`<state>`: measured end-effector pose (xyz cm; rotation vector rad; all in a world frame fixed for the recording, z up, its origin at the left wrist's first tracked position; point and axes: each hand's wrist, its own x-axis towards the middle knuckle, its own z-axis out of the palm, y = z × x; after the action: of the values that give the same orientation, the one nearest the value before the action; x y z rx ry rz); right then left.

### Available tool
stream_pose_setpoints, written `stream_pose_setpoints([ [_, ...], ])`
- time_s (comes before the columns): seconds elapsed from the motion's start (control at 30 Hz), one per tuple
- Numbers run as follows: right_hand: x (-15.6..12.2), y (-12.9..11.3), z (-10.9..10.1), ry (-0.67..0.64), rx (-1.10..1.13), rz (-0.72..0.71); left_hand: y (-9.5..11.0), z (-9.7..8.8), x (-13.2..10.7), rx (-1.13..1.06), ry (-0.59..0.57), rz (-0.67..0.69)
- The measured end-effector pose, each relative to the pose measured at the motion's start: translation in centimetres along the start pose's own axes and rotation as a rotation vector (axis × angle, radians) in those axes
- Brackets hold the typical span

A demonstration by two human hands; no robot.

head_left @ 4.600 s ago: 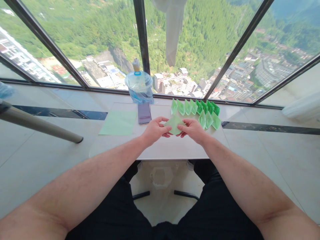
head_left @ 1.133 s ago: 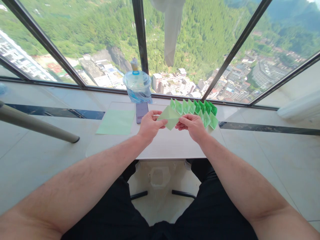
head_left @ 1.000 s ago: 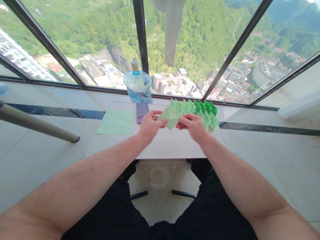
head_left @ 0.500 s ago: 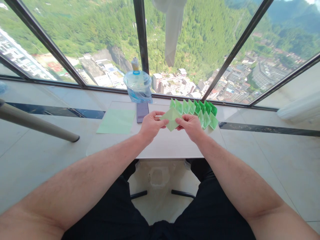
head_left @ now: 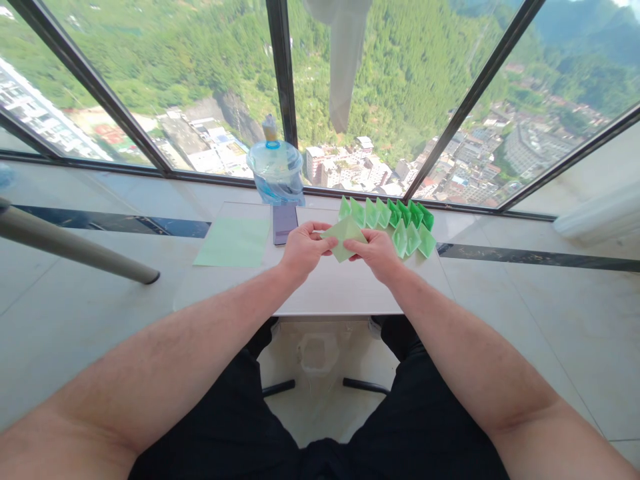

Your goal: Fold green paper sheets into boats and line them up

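A pale green folded paper piece (head_left: pixel 343 238) is held just above the small white table (head_left: pixel 330 290). My left hand (head_left: pixel 303 251) pinches its left side and my right hand (head_left: pixel 377 253) pinches its right side, fingers closed on the paper. Behind my right hand stand several folded green paper shapes (head_left: pixel 400 223) in two rows. A flat sheet of light green paper (head_left: pixel 234 242) lies at the table's left.
A dark phone (head_left: pixel 284 223) lies flat near the table's back, in front of a clear plastic water jug (head_left: pixel 277 172) on the sill. A grey pole (head_left: pixel 75 248) crosses at the left. Big windows rise behind.
Both hands have drawn closer together and the paper piece has narrowed and dropped slightly toward the table since a second ago.
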<state>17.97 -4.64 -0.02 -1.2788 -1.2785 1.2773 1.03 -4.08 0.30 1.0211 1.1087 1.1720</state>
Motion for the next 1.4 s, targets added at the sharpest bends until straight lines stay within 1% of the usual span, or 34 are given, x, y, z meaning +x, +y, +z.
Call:
stream_pose_setpoints([
  [0.13,0.1,0.1,-0.1,-0.002,-0.023,0.008,-0.2,0.0,-0.1,0.009,-0.020,-0.001],
  [0.33,0.2,0.3,-0.3,0.019,-0.009,-0.015,0.0,-0.2,-0.1,-0.043,0.024,-0.008],
  [0.57,0.1,0.3,-0.3,0.027,-0.005,-0.019,0.3,-0.4,-0.3,-0.066,-0.023,-0.036],
  [0.7,0.1,0.2,-0.3,0.028,0.007,-0.028,0.5,-0.3,-0.3,-0.060,-0.007,-0.022],
  [0.8,0.1,0.2,-0.2,0.034,0.011,-0.031,0.6,-0.3,-0.1,0.010,-0.011,-0.003],
  [0.93,-0.2,0.0,0.1,0.004,-0.009,-0.047,0.3,-0.5,0.1,0.223,-0.108,-0.017],
  [1.0,-0.3,0.0,0.3,-0.017,-0.014,-0.053,0.2,-0.5,0.1,0.276,-0.119,-0.020],
  [1.13,-0.1,0.4,0.0,-0.013,-0.014,-0.025,0.2,-0.6,0.2,0.250,-0.077,0.008],
  [1.27,0.3,0.6,-0.8,0.017,-0.019,0.021,0.1,-0.8,0.5,0.250,-0.019,-0.007],
  [1.4,0.4,0.4,-1.3,0.041,-0.039,0.013,-0.1,-1.2,0.7,0.254,-0.037,-0.020],
])
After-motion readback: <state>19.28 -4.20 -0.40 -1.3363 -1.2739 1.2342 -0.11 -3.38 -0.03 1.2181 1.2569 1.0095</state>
